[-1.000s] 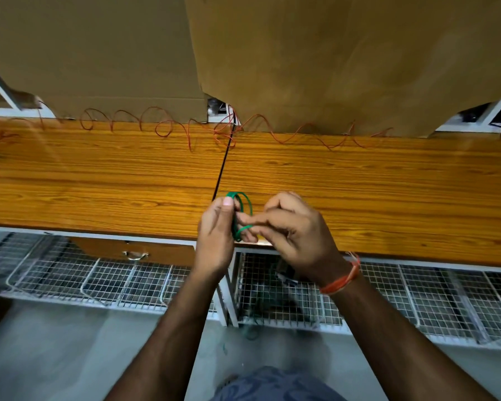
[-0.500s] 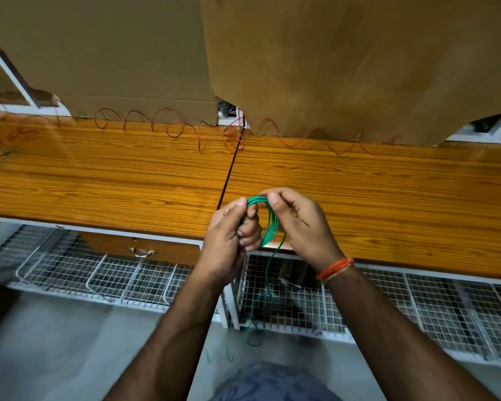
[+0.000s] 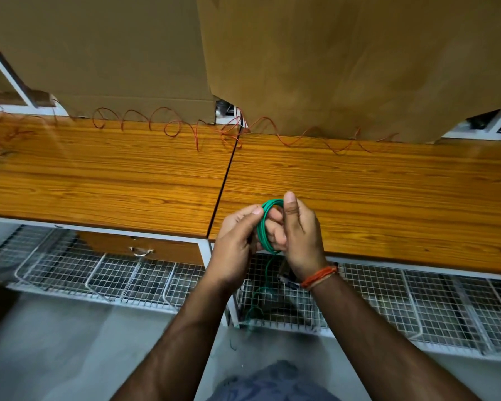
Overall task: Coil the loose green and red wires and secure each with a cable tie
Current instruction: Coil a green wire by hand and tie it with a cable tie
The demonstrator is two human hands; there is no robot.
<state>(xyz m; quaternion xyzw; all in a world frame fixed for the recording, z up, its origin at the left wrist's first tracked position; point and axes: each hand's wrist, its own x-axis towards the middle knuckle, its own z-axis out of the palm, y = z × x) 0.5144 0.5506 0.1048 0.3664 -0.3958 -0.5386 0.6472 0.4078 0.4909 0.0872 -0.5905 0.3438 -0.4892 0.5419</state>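
Two hands meet at the front edge of the wooden desk [image 3: 359,198], a little to the right of the dark seam between the two tops. Between them is the green wire [image 3: 261,227], already wound into a small coil of several turns. The left hand [image 3: 235,241] pinches the coil at its 9 o'clock side, thumb lying on the strands. The right hand [image 3: 298,235] has its fingers curled into the loop from the 3 o'clock side, with the thumb standing up at 12 o'clock against the top of the coil. So both hands are grasping the same coil.

From 6 o'clock of the coil a loose green tail goes down in front of the wire mesh tray [image 3: 417,302] under the desk, so I judge that the winding is not finished. To do it well, the left hand should keep the turns pressed flat together while the right hand brings each new turn up and lays it beside the others, same size, without twist. The tail may catch in the mesh, so it is better to pull slowly.

I see no cable tie here. The red wire [image 3: 171,131] lies in loose curls along the back of the desk, at 11 o'clock from the hands, below the cardboard sheets [image 3: 330,68], not yet coiled.
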